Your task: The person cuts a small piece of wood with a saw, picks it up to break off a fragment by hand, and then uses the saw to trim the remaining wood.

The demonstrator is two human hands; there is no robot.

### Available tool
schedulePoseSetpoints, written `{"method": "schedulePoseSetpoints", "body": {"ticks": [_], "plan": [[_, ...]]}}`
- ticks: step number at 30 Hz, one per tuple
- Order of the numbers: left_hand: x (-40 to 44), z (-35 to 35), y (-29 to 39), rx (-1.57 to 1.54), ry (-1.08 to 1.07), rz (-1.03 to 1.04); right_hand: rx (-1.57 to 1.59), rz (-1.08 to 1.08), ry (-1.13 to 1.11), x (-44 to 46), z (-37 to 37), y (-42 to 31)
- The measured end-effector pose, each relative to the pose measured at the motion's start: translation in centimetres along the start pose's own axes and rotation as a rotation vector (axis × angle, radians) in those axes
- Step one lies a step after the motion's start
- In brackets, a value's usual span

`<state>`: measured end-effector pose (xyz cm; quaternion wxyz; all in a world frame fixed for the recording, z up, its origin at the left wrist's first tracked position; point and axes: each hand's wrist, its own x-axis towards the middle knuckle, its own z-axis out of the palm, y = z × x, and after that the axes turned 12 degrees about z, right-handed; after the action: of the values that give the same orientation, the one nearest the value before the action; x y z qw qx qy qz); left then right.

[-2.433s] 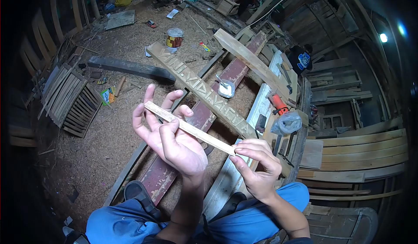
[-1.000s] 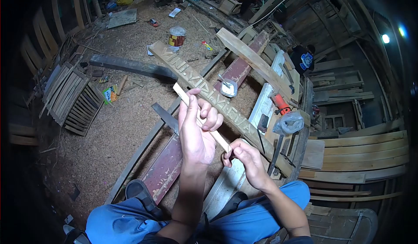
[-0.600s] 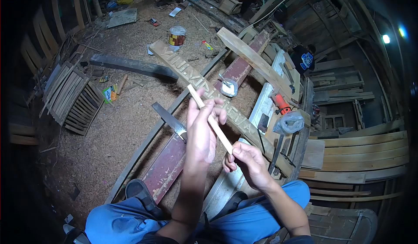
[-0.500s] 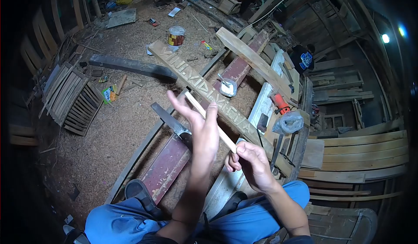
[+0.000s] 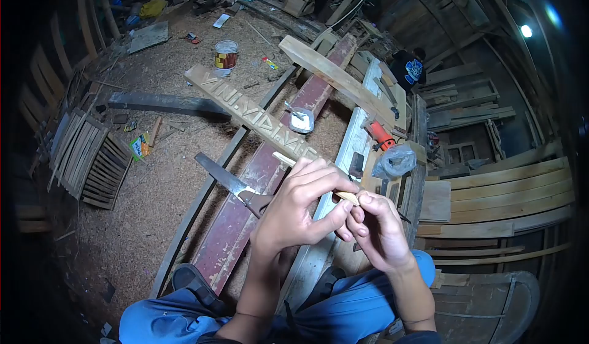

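My left hand [image 5: 307,206] curls over a thin pale wooden stick [image 5: 349,198], with the fingers across it and the thumb near its close end. At that same end, my right hand [image 5: 381,224] pinches the stick between thumb and fingers. The stick's far end shows beyond my left knuckles; its middle is hidden under the hand. Behind my hands lies a wooden board with raised carved letters [image 5: 236,106], its near end partly covered. A handsaw [image 5: 224,177] rests on the worn red beam [image 5: 230,236], close to my left wrist.
A plastic tub of white stuff [image 5: 300,120] stands beyond the lettered board. To the right are an orange power tool [image 5: 380,134] and a plastic bag [image 5: 396,161]. A paint can [image 5: 226,55] and a slatted wooden piece [image 5: 92,157] sit on the shavings-covered floor. Two people are farther back.
My left hand, spread and upright beside the stick before, has swung right and closed over it, near my right hand. The view has shifted slightly.
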<state>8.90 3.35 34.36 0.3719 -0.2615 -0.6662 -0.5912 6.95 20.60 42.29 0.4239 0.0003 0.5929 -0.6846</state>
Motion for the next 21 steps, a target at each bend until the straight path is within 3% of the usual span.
{"method": "schedulePoseSetpoints", "body": {"ticks": [1,4,5,7,8,10,21], "plan": [[0.1,-0.1,0.1,-0.045,0.002,0.001,0.004,-0.005,0.0,-0.1,0.1,0.2],[-0.6,0.2,-0.4,-0.164,0.034,-0.022,-0.476,-0.329,0.188,-0.7,0.3,0.9],[-0.8,0.4,-0.5,-0.243,0.063,-0.043,-0.743,-0.504,0.312,-0.4,-0.6,1.4],[-0.7,0.5,-0.3,-0.289,0.045,-0.053,-1.243,-1.058,0.332,0.7,-2.0,0.3],[-0.7,0.6,-0.2,-0.352,0.063,-0.049,-1.241,-1.06,0.34,0.7,-2.0,0.0],[-0.7,0.7,0.0,-0.472,0.06,-0.074,-1.371,-1.263,0.378,0.2,-1.9,-0.5],[-1.0,-0.2,0.0,-0.458,-0.024,-0.089,-1.586,-1.263,0.38,-0.3,-1.4,-0.6]]}}
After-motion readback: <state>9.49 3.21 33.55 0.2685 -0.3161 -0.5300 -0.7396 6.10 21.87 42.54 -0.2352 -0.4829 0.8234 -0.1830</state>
